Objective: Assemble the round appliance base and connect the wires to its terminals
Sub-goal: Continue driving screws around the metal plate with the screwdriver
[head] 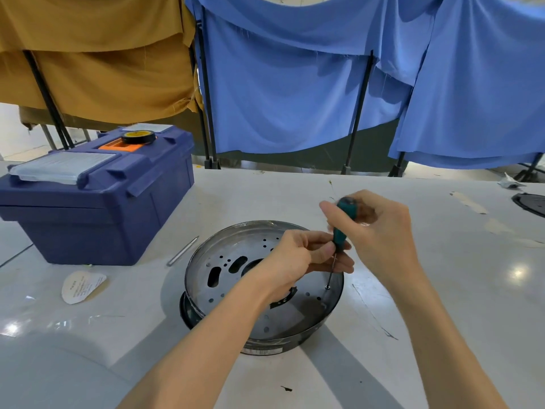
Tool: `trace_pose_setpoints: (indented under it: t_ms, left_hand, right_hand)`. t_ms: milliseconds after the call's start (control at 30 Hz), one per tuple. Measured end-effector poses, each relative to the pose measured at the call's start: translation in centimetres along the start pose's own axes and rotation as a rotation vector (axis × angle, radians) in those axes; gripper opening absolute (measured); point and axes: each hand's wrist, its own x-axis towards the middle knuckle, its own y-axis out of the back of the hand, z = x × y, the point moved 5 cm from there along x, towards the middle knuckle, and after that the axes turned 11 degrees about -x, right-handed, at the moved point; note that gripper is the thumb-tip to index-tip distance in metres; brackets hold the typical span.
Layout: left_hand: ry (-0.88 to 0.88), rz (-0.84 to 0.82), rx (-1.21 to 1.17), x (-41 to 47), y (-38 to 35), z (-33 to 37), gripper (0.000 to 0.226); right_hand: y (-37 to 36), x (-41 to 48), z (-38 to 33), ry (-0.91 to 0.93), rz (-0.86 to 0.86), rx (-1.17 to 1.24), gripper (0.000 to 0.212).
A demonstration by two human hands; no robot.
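Observation:
The round appliance base (pixel 236 261), a shallow metal pan with several holes and slots, sits on a black ring in the middle of the white table. My right hand (pixel 374 228) grips the green handle of a screwdriver (pixel 342 222) held nearly upright. Its tip rests on a small screw (pixel 327 287) near the pan's right rim. My left hand (pixel 298 258) reaches over the pan and pinches the screwdriver's shaft just below the handle. No wires are visible.
A blue toolbox (pixel 97 199) stands at the left with a roll of black tape (pixel 138 137) on its lid. A metal tool (pixel 182 250) and a paper label (pixel 82 286) lie between toolbox and pan. A dark round part (pixel 530 203) sits at the right edge.

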Motion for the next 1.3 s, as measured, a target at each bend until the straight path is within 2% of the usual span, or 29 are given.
trace_pose_setpoints:
  t_ms: [67,100,167,333,600,767,867,967,1067,1167,1233,1300]
  left_hand:
    - [0.012,-0.005,0.014,-0.2,0.2,0.1,0.025]
    - [0.021,-0.012,0.013,-0.2,0.2,0.1,0.026]
    - [0.036,-0.015,0.012,-0.1,0.0,-0.1,0.027]
    - [0.041,-0.001,0.052,-0.1,-0.3,-0.1,0.024]
    - [0.061,0.06,0.134,-0.5,-0.3,0.3,0.022]
    - [0.019,0.149,0.189,-0.7,0.3,1.1,0.022]
    - [0.008,0.174,0.24,-0.9,0.7,1.5,0.021]
    - [0.008,0.198,0.344,-1.1,0.9,1.7,0.02]
    - [0.024,0.202,0.552,-1.2,1.1,1.8,0.017]
    - [0.033,0.181,0.81,-1.4,1.3,1.5,0.016]
    - [0.036,0.152,0.897,-1.5,1.2,1.1,0.021]
    - [0.043,0.128,0.951,-1.5,1.1,0.7,0.027]
  right_hand:
    - [0.2,0.1,-0.2,0.035,-0.145,0.197,0.029]
    - [0.3,0.1,-0.2,0.054,-0.158,0.224,0.029]
    - [0.3,0.1,0.0,0.053,-0.075,0.161,0.026]
    - [0.1,-0.8,0.5,-0.041,0.296,-0.127,0.025]
    - [0.4,-0.9,0.1,-0.011,0.318,-0.125,0.026]
    - [3.7,0.3,1.1,-0.114,0.511,-0.01,0.03]
    - [5.3,0.8,2.5,-0.196,0.557,0.107,0.029]
    - [6.4,0.9,4.3,-0.26,0.568,0.149,0.027]
    - [6.9,1.1,7.2,-0.365,0.545,0.121,0.024]
    - [6.3,1.3,11.2,-0.542,0.435,0.057,0.028]
    - [5.7,1.1,14.2,-0.67,0.35,0.03,0.034]
    - [5.3,0.4,16.9,-0.786,0.257,0.007,0.031]
